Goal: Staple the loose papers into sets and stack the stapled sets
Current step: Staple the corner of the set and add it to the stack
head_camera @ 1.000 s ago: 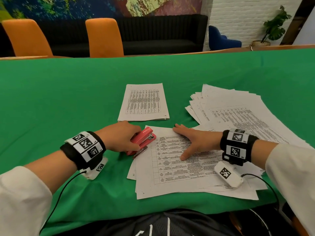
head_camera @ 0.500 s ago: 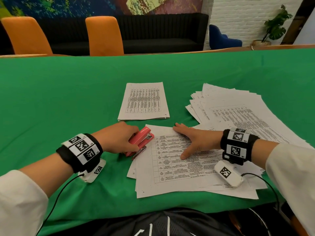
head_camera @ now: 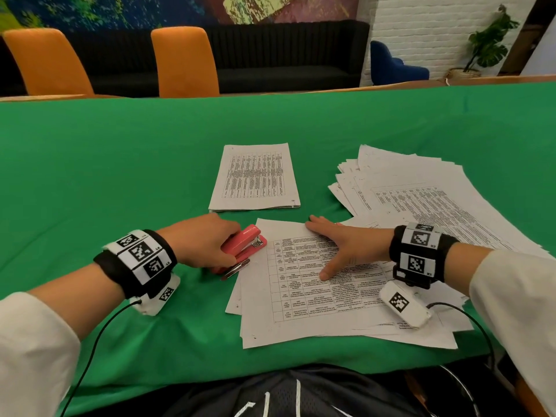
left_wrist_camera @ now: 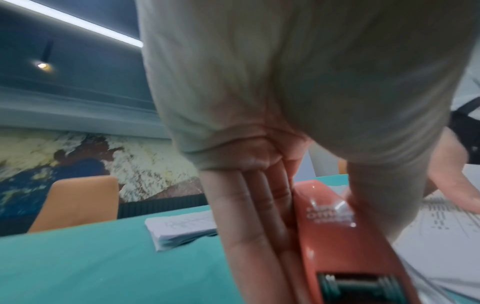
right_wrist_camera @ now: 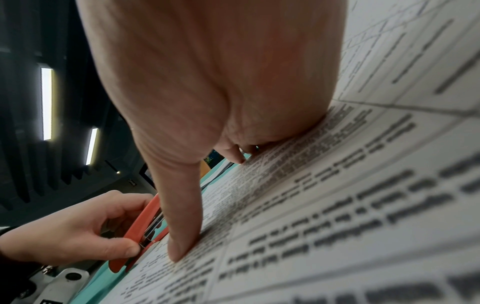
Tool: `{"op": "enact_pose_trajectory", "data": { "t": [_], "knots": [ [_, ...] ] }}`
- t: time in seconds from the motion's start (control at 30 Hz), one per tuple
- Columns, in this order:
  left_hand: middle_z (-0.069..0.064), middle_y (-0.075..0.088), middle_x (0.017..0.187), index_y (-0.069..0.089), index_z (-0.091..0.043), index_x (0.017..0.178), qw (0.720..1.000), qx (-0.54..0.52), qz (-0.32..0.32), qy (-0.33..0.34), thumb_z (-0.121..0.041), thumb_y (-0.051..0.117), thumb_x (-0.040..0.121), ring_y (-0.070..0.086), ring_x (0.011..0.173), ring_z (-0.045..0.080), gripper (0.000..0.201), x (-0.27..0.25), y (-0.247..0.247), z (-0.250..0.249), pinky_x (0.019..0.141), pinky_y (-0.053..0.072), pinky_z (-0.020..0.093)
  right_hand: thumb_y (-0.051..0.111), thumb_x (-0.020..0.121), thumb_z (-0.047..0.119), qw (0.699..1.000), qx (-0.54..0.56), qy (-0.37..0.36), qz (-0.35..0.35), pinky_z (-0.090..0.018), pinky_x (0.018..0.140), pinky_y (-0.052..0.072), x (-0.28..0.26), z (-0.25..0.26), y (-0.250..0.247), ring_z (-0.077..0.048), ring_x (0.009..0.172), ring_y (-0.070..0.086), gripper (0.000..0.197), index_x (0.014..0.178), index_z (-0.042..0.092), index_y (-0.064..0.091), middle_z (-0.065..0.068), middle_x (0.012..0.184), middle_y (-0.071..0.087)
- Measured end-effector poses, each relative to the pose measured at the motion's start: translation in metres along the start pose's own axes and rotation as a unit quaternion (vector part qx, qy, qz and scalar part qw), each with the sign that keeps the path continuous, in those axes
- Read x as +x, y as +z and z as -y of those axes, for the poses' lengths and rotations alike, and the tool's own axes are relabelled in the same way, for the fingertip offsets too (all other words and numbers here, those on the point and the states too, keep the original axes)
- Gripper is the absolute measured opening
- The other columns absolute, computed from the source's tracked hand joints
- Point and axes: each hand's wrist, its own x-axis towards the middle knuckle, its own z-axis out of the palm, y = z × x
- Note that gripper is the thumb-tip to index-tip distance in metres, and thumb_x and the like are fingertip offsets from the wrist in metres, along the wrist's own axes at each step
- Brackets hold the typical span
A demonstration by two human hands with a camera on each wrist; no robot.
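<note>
My left hand (head_camera: 207, 240) grips a red stapler (head_camera: 243, 246) at the left edge of the near paper set (head_camera: 313, 296); the stapler's mouth sits at that set's top-left corner. In the left wrist view the stapler (left_wrist_camera: 345, 236) lies between my fingers (left_wrist_camera: 249, 216) and thumb. My right hand (head_camera: 340, 245) lies flat on the set, fingers straight, pressing the printed sheet down; the right wrist view shows its thumb (right_wrist_camera: 179, 216) on the page (right_wrist_camera: 337, 205) with the stapler (right_wrist_camera: 141, 226) behind it. A neat stack of stapled sets (head_camera: 255, 177) lies farther back.
A fanned pile of loose sheets (head_camera: 427, 200) spreads over the right of the green tablecloth (head_camera: 105, 176). Two orange chairs (head_camera: 183, 61) stand behind the table's far edge. A cable (head_camera: 90, 350) hangs from my left wrist over the near edge.
My left hand has drawn the stapler slightly left and back along the set's top-left corner. My right hand stays flat on the page.
</note>
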Motion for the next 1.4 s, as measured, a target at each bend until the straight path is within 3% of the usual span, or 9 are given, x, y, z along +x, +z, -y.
{"op": "enact_pose_trajectory", "data": {
  "t": [0.2,0.3,0.47,0.6,0.7,0.77,0.87,1.07,1.4],
  "knots": [
    [-0.005,0.063,0.08,0.055,-0.027,0.092,0.998,-0.048,-0.013,-0.034,-0.052,0.07,0.086,0.059,0.069,0.014,0.03,-0.001,0.002,0.013,0.063,0.053,0.037,0.087,0.08,0.045,1.0,0.022,0.013,-0.005,-0.036,0.13,0.004,-0.001,0.005,0.0,-0.009,0.159,-0.002,0.121,0.167,0.029,0.004,0.013,0.173,-0.01],
    [-0.008,0.065,0.081,0.06,-0.027,0.096,0.993,-0.072,-0.033,-0.086,-0.054,0.076,0.084,0.061,0.067,0.01,0.033,0.001,-0.001,0.017,0.056,0.047,0.03,0.085,0.08,0.048,0.993,0.011,0.02,-0.115,-0.037,0.124,0.029,0.001,0.022,0.002,-0.016,0.15,0.033,0.096,0.159,0.029,0.035,0.008,0.167,0.028],
    [0.0,0.074,0.067,0.068,-0.016,0.095,0.976,-0.113,-0.007,-0.185,-0.043,0.078,0.087,0.069,0.047,0.008,0.03,0.004,-0.011,0.03,0.043,0.051,0.022,0.082,0.088,0.036,0.98,-0.003,-0.058,-0.189,-0.02,0.072,0.054,0.024,0.08,-0.002,-0.005,0.079,0.069,0.021,0.101,0.02,0.078,0.006,0.093,0.077],
    [-0.001,0.074,0.072,0.072,-0.015,0.094,0.974,-0.044,0.032,-0.221,-0.061,0.072,0.086,0.073,0.062,0.016,0.046,0.001,-0.016,0.031,0.052,0.055,0.029,0.085,0.085,0.034,0.993,-0.05,-0.04,-0.104,-0.03,0.069,0.063,0.052,0.113,0.013,-0.012,0.068,0.074,0.018,0.086,0.017,0.081,0.004,0.076,0.078],
    [-0.001,0.071,0.09,0.067,-0.025,0.104,0.97,0.053,-0.078,-0.222,-0.07,0.06,0.089,0.068,0.081,0.022,0.047,-0.007,-0.022,0.025,0.068,0.053,0.032,0.087,0.077,0.034,0.986,-0.107,-0.033,-0.126,-0.035,0.071,0.064,0.061,0.125,0.022,-0.012,0.067,0.072,0.016,0.078,0.019,0.08,0.006,0.069,0.074],
    [-0.003,0.072,0.09,0.067,-0.032,0.099,0.973,-0.005,-0.129,-0.191,-0.063,0.06,0.09,0.069,0.085,0.024,0.033,-0.014,-0.024,0.016,0.074,0.056,0.035,0.084,0.076,0.028,0.982,-0.123,-0.023,-0.141,-0.037,0.071,0.065,0.062,0.127,0.023,-0.014,0.068,0.072,0.012,0.072,0.019,0.077,0.005,0.067,0.074],
    [-0.002,0.075,0.074,0.072,-0.023,0.085,0.968,-0.193,-0.05,-0.154,-0.049,0.07,0.091,0.074,0.069,0.02,0.027,-0.02,-0.013,-0.005,0.069,0.063,0.038,0.081,0.077,0.023,0.985,-0.094,-0.019,-0.147,-0.035,0.068,0.064,0.062,0.123,0.024,-0.015,0.065,0.073,0.012,0.068,0.018,0.076,0.002,0.067,0.075],
    [0.011,0.077,0.075,0.073,-0.003,0.085,0.879,-0.451,0.032,-0.152,-0.038,0.079,0.092,0.076,0.067,0.027,0.036,-0.012,0.008,-0.027,0.058,0.062,0.034,0.085,0.081,0.028,0.982,0.039,-0.037,-0.182,-0.028,0.061,0.057,0.049,0.103,0.025,-0.004,0.06,0.066,0.014,0.073,0.018,0.08,0.005,0.068,0.076],
    [0.005,0.067,0.06,0.06,-0.013,0.06,0.798,-0.574,0.029,-0.179,-0.006,0.072,0.095,0.063,0.051,0.018,0.038,-0.001,0.019,-0.04,0.044,0.051,0.026,0.085,0.08,0.009,0.965,0.172,-0.033,-0.193,-0.033,0.075,0.066,0.038,0.084,0.031,-0.021,0.073,0.078,0.005,0.078,0.01,0.08,-0.005,0.075,0.079]
  ]
}}
